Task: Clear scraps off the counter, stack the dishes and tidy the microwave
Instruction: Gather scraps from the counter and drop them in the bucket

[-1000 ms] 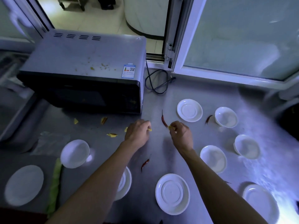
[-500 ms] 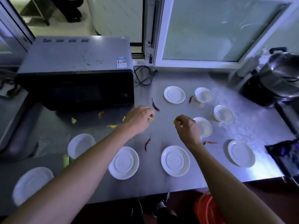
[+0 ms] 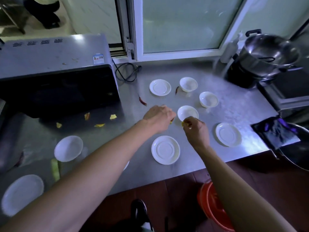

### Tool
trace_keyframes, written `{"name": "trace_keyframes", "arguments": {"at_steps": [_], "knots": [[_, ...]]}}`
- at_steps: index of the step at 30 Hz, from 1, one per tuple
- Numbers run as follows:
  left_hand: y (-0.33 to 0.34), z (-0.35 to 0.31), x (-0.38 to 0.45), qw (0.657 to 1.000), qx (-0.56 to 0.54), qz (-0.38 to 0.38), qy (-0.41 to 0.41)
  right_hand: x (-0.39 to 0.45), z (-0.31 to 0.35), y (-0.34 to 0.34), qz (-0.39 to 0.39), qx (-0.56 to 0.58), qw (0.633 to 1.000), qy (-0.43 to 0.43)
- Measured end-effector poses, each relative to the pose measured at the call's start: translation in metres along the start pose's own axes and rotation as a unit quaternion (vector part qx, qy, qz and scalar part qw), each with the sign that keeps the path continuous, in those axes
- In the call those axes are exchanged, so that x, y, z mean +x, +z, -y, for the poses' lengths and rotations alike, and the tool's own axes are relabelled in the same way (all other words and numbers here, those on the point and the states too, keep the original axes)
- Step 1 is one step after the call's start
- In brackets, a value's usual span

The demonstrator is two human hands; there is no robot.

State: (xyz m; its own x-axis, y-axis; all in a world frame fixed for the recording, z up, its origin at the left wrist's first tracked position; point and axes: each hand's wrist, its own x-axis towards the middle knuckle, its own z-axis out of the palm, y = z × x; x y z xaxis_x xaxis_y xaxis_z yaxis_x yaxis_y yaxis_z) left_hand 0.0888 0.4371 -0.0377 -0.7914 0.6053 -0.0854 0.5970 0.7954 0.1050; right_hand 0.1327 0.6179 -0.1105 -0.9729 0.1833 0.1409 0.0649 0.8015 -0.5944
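Both hands hover mid-bench: the right hand (image 3: pixel 195 129) has its grip pinched on a yellow scrap (image 3: pixel 182 123), the left hand (image 3: pixel 158 117) curled on another scrap (image 3: pixel 170 122). Such small pieces could slip back down, or a knuckle could nudge the white bowl (image 3: pixel 188 112) just beside them

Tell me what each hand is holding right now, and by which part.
Right hand pinches a yellow scrap at its fingertips; left hand grips another, mostly hidden.

White saucers (image 3: pixel 165 149) and bowls (image 3: pixel 188 84), yellow scraps (image 3: pixel 113 116) strew the counter (image 3: pixel 234 104).
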Motion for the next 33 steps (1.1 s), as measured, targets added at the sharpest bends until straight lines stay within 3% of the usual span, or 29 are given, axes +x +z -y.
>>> {"name": "trace_keyframes", "arguments": {"at_steps": [19,27,33], "knots": [[0.066,-0.342,0.079,0.985,-0.022,0.061,0.158,-0.131,-0.264,-0.148,-0.106,0.037,0.971,0.210],[0.133,-0.450,0.087,0.962,-0.006,0.129,0.239,-0.216,-0.354,-0.168,-0.119,0.036,0.937,0.327],[0.197,-0.493,0.080,0.942,0.002,0.189,0.277,-0.279,-0.399,-0.143,-0.116,0.054,0.902,0.411]]}}
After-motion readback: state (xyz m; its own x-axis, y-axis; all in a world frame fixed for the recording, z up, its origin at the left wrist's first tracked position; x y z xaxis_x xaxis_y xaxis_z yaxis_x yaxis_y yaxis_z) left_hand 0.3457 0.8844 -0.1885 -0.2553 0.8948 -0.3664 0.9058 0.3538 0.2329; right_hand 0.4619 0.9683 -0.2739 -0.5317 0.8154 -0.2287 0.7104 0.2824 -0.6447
